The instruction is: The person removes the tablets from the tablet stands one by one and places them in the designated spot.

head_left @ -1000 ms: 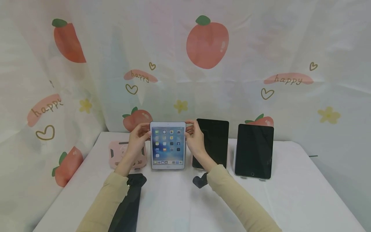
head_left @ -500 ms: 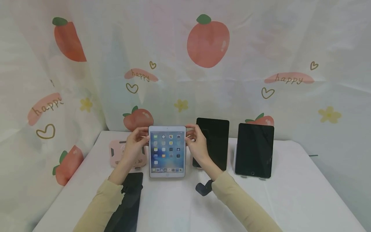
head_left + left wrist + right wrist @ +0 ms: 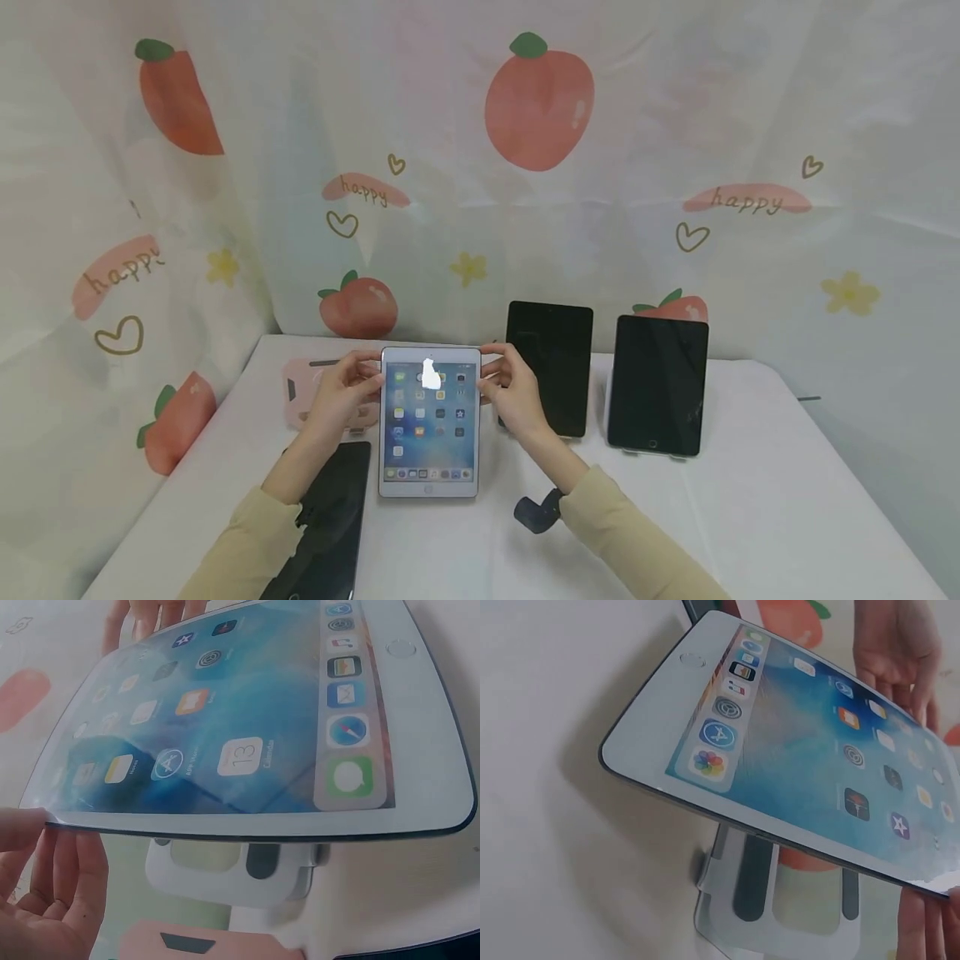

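A white tablet (image 3: 429,425) with a lit screen of app icons is held between both hands. My left hand (image 3: 339,398) pinches its upper left edge, thumb in front and fingers behind. At the upper right edge, my right hand (image 3: 517,393) pinches it the same way. In the wrist views a white stand (image 3: 225,877) with dark pads is visible behind the tablet, which is apart from it. A pink stand (image 3: 298,398) sits behind my left hand, partly hidden. Below my left forearm lies a dark tablet (image 3: 333,517), flat on the table.
Two dark-screened tablets stand propped up at the back: one tablet (image 3: 553,367) behind my right hand, another tablet (image 3: 658,387) further right. A white cloth covers the table (image 3: 772,500). Behind it hangs a fruit-patterned curtain (image 3: 450,108). A black strap piece (image 3: 537,512) shows at my right wrist.
Both hands have brought the white tablet down and toward me, away from the back of the table, so it looks larger. A bright reflection now shows on its screen.
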Motion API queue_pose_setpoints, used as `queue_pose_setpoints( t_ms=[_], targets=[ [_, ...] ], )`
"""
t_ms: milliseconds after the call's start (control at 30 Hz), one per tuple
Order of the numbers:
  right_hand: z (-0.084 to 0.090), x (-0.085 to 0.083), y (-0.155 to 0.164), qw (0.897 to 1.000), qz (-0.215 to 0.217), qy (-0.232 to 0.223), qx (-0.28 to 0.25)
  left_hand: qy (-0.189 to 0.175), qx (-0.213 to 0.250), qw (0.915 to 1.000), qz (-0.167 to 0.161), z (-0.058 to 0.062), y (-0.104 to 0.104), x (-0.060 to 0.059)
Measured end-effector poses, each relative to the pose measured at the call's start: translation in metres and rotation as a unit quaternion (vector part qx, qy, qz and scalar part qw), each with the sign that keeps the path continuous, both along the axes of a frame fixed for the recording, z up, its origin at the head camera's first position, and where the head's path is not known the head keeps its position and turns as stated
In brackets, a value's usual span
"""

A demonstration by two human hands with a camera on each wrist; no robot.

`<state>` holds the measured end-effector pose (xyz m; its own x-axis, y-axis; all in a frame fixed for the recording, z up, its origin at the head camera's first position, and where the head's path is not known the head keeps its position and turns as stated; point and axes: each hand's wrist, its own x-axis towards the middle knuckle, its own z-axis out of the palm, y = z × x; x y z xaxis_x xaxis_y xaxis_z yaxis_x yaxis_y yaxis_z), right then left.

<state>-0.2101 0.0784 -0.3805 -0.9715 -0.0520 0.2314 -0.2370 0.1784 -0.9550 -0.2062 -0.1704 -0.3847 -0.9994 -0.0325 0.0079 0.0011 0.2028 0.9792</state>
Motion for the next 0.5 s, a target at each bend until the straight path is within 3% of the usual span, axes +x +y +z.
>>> queue_pose_setpoints(
  t_ms=[500],
  targets=[
    [-0.026,0.012,0.006,0.997,0.009,-0.077,-0.016,-0.038,-0.008,0.9991,-0.016,-0.015,-0.003,0.018]
  ],
)
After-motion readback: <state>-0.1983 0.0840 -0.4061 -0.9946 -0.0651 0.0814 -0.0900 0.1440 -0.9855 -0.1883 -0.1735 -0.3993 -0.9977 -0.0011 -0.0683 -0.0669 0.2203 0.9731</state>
